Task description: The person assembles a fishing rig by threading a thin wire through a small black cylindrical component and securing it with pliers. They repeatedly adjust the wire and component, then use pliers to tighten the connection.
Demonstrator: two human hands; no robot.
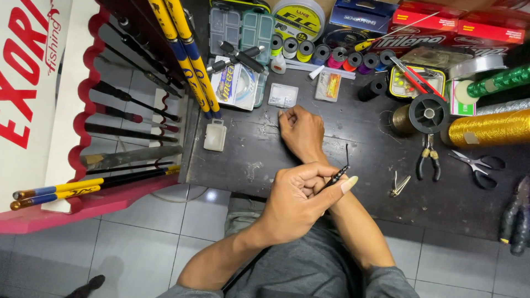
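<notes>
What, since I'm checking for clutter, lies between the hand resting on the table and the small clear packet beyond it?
Nothing visible: only bare dark tabletop separates the right hand from the clear packet. The left hand grips a black rod tip.

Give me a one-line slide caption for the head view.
Left hand grips a thin black rod tip; right hand reaches across the dark workbench.
</notes>
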